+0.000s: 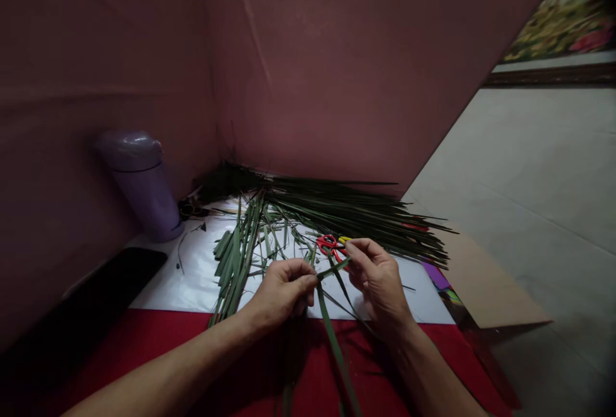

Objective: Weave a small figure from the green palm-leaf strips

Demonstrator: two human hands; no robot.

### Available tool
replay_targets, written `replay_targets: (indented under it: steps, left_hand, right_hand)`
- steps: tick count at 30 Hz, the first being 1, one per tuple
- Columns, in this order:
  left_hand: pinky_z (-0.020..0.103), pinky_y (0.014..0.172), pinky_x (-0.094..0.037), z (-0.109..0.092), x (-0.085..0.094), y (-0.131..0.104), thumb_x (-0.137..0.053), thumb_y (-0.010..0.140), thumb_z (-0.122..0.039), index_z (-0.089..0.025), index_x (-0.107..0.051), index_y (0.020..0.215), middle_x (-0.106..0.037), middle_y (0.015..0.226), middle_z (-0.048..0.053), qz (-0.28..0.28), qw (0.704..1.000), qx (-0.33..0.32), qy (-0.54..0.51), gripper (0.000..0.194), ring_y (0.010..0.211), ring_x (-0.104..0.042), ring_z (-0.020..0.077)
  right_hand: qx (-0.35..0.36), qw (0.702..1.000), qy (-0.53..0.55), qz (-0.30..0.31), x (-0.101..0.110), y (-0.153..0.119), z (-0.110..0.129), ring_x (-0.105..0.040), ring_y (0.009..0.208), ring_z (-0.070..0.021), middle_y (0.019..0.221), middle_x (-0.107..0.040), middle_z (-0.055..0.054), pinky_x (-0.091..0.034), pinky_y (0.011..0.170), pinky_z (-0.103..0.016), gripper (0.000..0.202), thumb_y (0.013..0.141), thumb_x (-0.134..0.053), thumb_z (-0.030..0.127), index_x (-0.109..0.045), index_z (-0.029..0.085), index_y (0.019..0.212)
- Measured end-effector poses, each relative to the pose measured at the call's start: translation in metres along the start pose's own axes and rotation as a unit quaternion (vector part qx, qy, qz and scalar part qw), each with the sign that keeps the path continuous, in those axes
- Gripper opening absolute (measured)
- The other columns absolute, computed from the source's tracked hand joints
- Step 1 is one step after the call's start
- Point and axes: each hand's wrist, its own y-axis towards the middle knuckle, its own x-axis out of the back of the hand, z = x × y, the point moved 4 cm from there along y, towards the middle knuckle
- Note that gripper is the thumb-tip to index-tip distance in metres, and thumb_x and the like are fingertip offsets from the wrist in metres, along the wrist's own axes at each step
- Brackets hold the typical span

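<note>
Between my two hands runs a green leaf strip (333, 269), with more long strips trailing down over the red cloth. My left hand (290, 282) is closed, pinching the strips where they cross. The other end of the short strip is caught between thumb and fingertips of my right hand (376, 278). Just beyond the fingers lie red-handled scissors (327, 243), partly covered by the strip and my right hand. A yellow-handled tool (344, 239) beside them is mostly hidden.
A large bundle of long dark leaves (356, 208) spreads across the back of the white sheet (192, 282). Cut leaf pieces (231, 269) lie left of centre. A purple tumbler (147, 192) and a black flat object (115, 282) are at left. Pink panels (327, 70) stand behind.
</note>
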Motion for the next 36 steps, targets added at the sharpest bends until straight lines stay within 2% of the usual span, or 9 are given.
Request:
replay_targets:
  steps: [5, 11, 15, 19, 24, 31, 34, 36]
  left_hand:
    - [0.017, 0.036, -0.026, 0.0, 0.001, -0.002, -0.054, 0.073, -0.032, -0.014, -0.056, 0.068, -0.052, 0.048, -0.003, -0.03, 0.997, -0.045, 0.063, 0.018, 0.034, -0.038, 0.0044]
    - [0.018, 0.038, -0.026, 0.003, 0.005, 0.0, -0.053, 0.072, -0.031, -0.016, -0.056, 0.064, -0.049, 0.047, -0.003, -0.057, 0.993, -0.057, 0.088, 0.018, 0.037, -0.037, 0.0054]
    - [0.019, 0.038, -0.025, 0.005, 0.007, 0.0, -0.053, 0.073, -0.031, -0.016, -0.054, 0.063, -0.048, 0.047, -0.004, -0.072, 0.992, -0.062, 0.089, 0.018, 0.037, -0.037, 0.0059]
    - [0.019, 0.038, -0.026, 0.005, 0.008, 0.001, -0.053, 0.073, -0.03, -0.016, -0.054, 0.065, -0.048, 0.048, -0.004, -0.081, 0.991, -0.057, 0.087, 0.017, 0.037, -0.037, 0.0058]
    - [0.018, 0.036, -0.027, 0.001, 0.008, 0.002, -0.051, 0.074, -0.033, -0.016, -0.052, 0.068, -0.052, 0.049, -0.004, -0.072, 0.995, -0.058, 0.023, 0.018, 0.034, -0.037, 0.0046]
    - [0.016, 0.031, -0.025, -0.006, 0.006, -0.001, -0.054, 0.073, -0.034, -0.014, -0.05, 0.07, -0.051, 0.049, -0.004, -0.072, 0.996, -0.057, -0.021, 0.021, 0.031, -0.037, 0.004]
    - [0.016, 0.03, -0.026, -0.007, 0.007, -0.001, -0.054, 0.073, -0.035, -0.014, -0.049, 0.071, -0.052, 0.049, -0.003, -0.066, 0.996, -0.055, -0.029, 0.021, 0.031, -0.038, 0.0044]
    - [0.016, 0.03, -0.026, -0.006, 0.007, 0.0, -0.054, 0.073, -0.036, -0.014, -0.049, 0.071, -0.053, 0.049, -0.003, -0.059, 0.996, -0.057, -0.037, 0.022, 0.031, -0.038, 0.0046]
  right_hand:
    - [0.046, 0.999, 0.021, 0.005, 0.0, -0.003, 0.002, -0.033, 0.042, -0.0039, 0.062, -0.046, 0.004, -0.023, 0.035, -0.016, 0.017, 0.07, -0.066, 0.03, -0.057, 0.019, 0.077]
    - [0.155, 0.986, -0.055, 0.021, 0.001, -0.006, 0.003, -0.033, 0.044, -0.0056, 0.068, -0.049, 0.002, -0.025, 0.037, -0.019, 0.011, 0.075, -0.06, 0.029, -0.057, 0.02, 0.08]
    - [0.248, 0.959, -0.133, 0.014, 0.001, -0.01, 0.007, -0.047, 0.06, -0.0106, 0.084, -0.051, -0.002, -0.037, 0.049, -0.023, 0.003, 0.077, -0.057, 0.024, -0.058, 0.02, 0.078]
    - [0.327, 0.917, -0.227, 0.033, -0.005, -0.017, 0.009, -0.051, 0.08, -0.0179, 0.086, -0.052, -0.004, -0.043, 0.066, -0.03, 0.007, 0.075, -0.058, 0.016, -0.06, 0.021, 0.081]
    - [0.337, 0.901, -0.261, 0.081, -0.016, -0.026, 0.003, -0.052, 0.079, -0.0184, 0.088, -0.054, -0.005, -0.044, 0.066, -0.031, 0.02, 0.077, -0.054, 0.013, -0.058, 0.023, 0.094]
    - [0.381, 0.871, -0.309, 0.016, -0.013, -0.022, 0.003, -0.05, 0.094, -0.0214, 0.098, -0.052, -0.006, -0.041, 0.081, -0.04, 0.017, 0.076, -0.056, 0.014, -0.061, 0.023, 0.09]
    - [0.4, 0.846, -0.352, 0.026, -0.013, -0.018, 0.0, -0.049, 0.1, -0.0231, 0.101, -0.056, -0.005, -0.035, 0.088, -0.046, 0.017, 0.076, -0.058, 0.014, -0.062, 0.024, 0.089]
    - [0.386, 0.859, -0.332, 0.049, -0.014, -0.016, -0.004, -0.052, 0.095, -0.0219, 0.096, -0.059, -0.004, -0.037, 0.086, -0.044, 0.015, 0.077, -0.057, 0.014, -0.061, 0.024, 0.087]
